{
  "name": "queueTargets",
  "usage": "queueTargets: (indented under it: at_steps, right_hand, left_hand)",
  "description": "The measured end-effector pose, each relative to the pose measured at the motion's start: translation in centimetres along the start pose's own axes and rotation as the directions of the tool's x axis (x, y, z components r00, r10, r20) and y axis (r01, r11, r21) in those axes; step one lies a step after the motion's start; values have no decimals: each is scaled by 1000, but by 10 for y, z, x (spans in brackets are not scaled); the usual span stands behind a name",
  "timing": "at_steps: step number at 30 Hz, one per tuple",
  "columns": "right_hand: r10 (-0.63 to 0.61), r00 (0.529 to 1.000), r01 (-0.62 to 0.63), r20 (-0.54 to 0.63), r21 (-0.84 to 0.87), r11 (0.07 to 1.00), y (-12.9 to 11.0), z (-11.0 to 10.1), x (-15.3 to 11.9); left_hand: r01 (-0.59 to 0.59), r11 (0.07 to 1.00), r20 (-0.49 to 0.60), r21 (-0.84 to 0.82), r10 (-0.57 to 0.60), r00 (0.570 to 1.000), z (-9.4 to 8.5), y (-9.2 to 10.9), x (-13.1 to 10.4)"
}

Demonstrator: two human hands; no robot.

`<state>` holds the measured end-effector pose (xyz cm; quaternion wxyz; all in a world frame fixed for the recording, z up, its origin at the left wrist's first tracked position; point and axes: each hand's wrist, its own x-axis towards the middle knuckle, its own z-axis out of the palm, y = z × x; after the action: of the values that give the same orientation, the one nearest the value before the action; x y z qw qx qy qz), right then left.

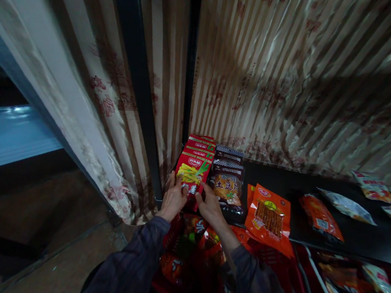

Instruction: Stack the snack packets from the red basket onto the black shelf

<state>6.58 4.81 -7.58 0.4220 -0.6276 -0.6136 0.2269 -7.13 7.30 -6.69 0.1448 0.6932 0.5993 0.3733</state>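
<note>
A red snack bag with yellow sticks and green stalks printed on it leans at the left end of a black shelf, in front of similar red bags. My left hand grips its lower left side, thumb towards the front. At the lower right side, my right hand has its fingers closed against the edge. Dark purple potato-chip bags stand just right of the red ones. Further right lies an orange bag of brown sticks.
Below the shelf, a red basket holds several snack packs, with more packs in another container at the lower right. Other packets, one orange-red, lie along the shelf. Dark posts and striped curtains bound the left and back.
</note>
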Motion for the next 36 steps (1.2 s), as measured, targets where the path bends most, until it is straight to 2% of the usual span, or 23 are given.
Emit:
queueTargets:
  at_steps: [7, 13, 20, 32, 36]
  right_hand:
    - [-25, 996, 32, -80, 85, 996, 4, 3, 11]
    - [-34, 990, 43, -137, 62, 997, 8, 9, 16]
    - [-5, 991, 15, -134, 68, 998, 0, 11, 21]
    - [31, 990, -21, -135, 76, 997, -7, 15, 21]
    - [21, 985, -9, -170, 73, 997, -6, 19, 22]
  left_hand:
    - [60, 997, -5, -47, -61, 998, 2, -1, 9]
    - [106, 990, -32, -90, -109, 994, 7, -10, 19]
    - [155, 981, -61, -115, -162, 985, 12, -17, 22]
    - [183, 972, -48, -146, -192, 980, 10, -15, 22]
    - [184, 970, -79, -161, -198, 977, 11, -16, 24]
